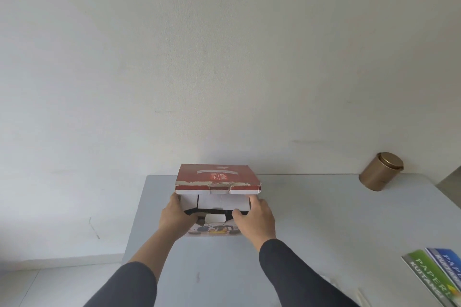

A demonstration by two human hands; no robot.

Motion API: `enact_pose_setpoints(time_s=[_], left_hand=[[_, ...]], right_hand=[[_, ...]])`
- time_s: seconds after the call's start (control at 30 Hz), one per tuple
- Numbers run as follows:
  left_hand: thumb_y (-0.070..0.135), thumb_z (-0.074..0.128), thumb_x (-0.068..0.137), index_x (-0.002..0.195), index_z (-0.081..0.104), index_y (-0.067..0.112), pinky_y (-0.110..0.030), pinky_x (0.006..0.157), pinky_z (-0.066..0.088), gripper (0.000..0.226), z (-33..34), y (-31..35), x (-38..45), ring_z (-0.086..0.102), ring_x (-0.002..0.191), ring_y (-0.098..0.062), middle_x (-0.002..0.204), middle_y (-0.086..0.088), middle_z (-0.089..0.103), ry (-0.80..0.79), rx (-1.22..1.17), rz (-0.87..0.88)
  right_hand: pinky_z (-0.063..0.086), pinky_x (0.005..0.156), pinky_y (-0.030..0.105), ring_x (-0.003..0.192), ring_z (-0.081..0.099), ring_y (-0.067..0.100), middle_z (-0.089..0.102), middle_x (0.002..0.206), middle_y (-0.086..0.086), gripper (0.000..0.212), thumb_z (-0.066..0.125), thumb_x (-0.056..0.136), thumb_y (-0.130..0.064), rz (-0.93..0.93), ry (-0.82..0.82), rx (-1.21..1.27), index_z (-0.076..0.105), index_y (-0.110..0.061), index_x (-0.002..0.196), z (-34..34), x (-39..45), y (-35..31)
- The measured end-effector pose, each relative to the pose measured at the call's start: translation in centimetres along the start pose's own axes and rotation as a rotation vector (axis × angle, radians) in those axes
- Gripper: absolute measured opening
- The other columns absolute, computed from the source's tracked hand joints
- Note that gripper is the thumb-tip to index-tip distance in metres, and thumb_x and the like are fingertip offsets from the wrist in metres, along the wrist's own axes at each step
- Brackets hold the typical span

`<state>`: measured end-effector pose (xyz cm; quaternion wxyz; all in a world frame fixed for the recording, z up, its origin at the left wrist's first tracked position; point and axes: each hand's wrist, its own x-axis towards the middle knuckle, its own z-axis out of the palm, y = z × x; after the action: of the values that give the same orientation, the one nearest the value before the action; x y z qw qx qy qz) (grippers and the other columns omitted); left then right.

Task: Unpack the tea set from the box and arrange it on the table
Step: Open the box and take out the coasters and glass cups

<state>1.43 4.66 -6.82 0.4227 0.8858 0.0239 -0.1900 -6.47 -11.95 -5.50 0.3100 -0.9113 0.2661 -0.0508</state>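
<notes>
The box (216, 203) sits between my two palms, its near front pressed on either side by my left hand (176, 217) and right hand (255, 217). It is white cardboard with a red printed lid (217, 176), and that lid is lifted partway, hinged at the far edge and hanging above my fingers. Below my thumbs the front panel shows a teaware picture. Inside, between my hands, I see white dividers over a dark interior.

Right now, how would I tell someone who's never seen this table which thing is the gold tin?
Start at the grey table against the white wall and go to its far right corner. The gold tin stands alone there, well right of the red-lidded box. It is the only round, metallic object; everything else is flat-sided cardboard or paper.
</notes>
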Motion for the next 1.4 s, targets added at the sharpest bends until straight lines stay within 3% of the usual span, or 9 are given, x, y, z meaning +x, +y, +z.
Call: enact_pose_setpoints(time_s=[0.13,0.23,0.33,0.43,0.63,0.8,1.1,1.3,1.4], left_hand=[[0.040,0.081,0.067,0.140,0.021,0.022,-0.030,0.072,0.050,0.096,-1.0,-1.4,-3.3,0.054,0.091,-0.025,0.103,-0.004,0.056,-0.083,0.153,0.045],[0.054,0.078,0.064,0.149,-0.008,0.031,-0.027,0.073,0.048,0.123,-1.5,-1.5,-4.3,0.055,0.090,-0.023,0.115,-0.007,0.060,-0.130,0.360,0.097],[0.052,0.071,0.074,0.151,-0.002,0.027,-0.032,0.086,0.052,0.109,-0.7,-1.3,-5.2,0.056,0.109,-0.026,0.130,-0.007,0.054,-0.067,0.411,0.092],[0.045,0.067,0.080,0.148,0.012,0.026,-0.027,0.076,0.050,0.090,0.0,-1.5,-5.6,0.054,0.102,-0.022,0.121,-0.004,0.056,-0.018,0.338,0.057],[0.040,0.061,0.083,0.140,0.028,0.018,-0.036,0.092,0.048,0.070,0.6,-1.6,-6.1,0.050,0.118,-0.023,0.137,0.000,0.045,0.068,0.396,0.059],[0.035,0.064,0.081,0.138,0.030,0.021,-0.035,0.093,0.047,0.068,0.6,-1.0,-5.5,0.050,0.117,-0.021,0.135,0.006,0.044,0.065,0.446,0.098],[0.048,0.050,0.088,0.129,0.034,0.017,-0.031,0.084,0.043,0.054,0.3,-2.2,-4.6,0.060,0.103,-0.021,0.112,0.001,0.062,0.169,0.649,0.168],[0.015,0.045,0.096,0.118,0.049,0.009,-0.027,0.076,0.049,0.023,-1.2,-3.7,-4.2,0.059,0.089,-0.021,0.112,-0.008,0.054,0.067,0.874,0.334],[0.022,0.041,0.098,0.113,0.048,0.010,-0.030,0.073,0.048,0.020,-1.6,-4.6,-4.5,0.051,0.076,-0.021,0.094,-0.006,0.053,0.095,0.562,0.227]], right_hand=[[0.040,0.069,0.024,0.082,0.052,0.022,0.053,0.083,0.001,0.014,0.052,0.087,-0.031,-0.062,-0.065,-0.120,0.051,-0.017,0.089,-3.1,-0.3,1.4],[0.045,0.081,0.028,0.102,0.052,0.023,0.055,0.107,0.003,0.038,0.050,0.090,-0.026,-0.171,-0.017,-0.174,0.044,-0.022,0.127,-4.6,1.0,1.9],[0.040,0.101,0.039,0.130,0.038,0.028,0.034,0.148,0.002,0.068,0.049,0.092,-0.025,-0.205,-0.090,-0.183,0.012,-0.033,0.149,-4.3,2.0,1.8],[0.037,0.104,0.044,0.136,0.031,0.028,0.020,0.156,-0.004,0.073,0.046,0.092,-0.027,-0.205,-0.208,-0.212,0.003,-0.036,0.149,-3.1,2.6,2.0],[0.041,0.099,0.038,0.127,0.043,0.029,0.048,0.136,0.006,0.041,0.044,0.088,-0.035,-0.197,-0.241,-0.210,0.045,-0.027,0.128,0.4,1.2,1.4],[0.027,0.109,0.051,0.144,0.009,0.029,-0.002,0.159,0.002,0.079,0.049,0.091,-0.034,-0.163,-0.099,-0.143,-0.005,-0.036,0.149,-1.0,3.3,-0.8],[0.019,0.112,0.045,0.143,0.012,0.021,0.020,0.155,0.002,0.040,0.052,0.089,-0.033,-0.514,-0.289,-0.297,0.051,-0.030,0.129,2.9,0.2,-3.1],[0.018,0.111,0.050,0.142,0.013,0.027,0.022,0.153,0.001,0.026,0.049,0.091,-0.041,-0.511,-0.297,-0.421,0.055,-0.026,0.112,2.9,-0.7,-4.5],[0.025,0.107,0.049,0.138,0.023,0.029,0.027,0.150,0.005,0.021,0.048,0.091,-0.038,-0.522,-0.250,-0.505,0.053,-0.019,0.099,1.8,-1.0,-6.1]])
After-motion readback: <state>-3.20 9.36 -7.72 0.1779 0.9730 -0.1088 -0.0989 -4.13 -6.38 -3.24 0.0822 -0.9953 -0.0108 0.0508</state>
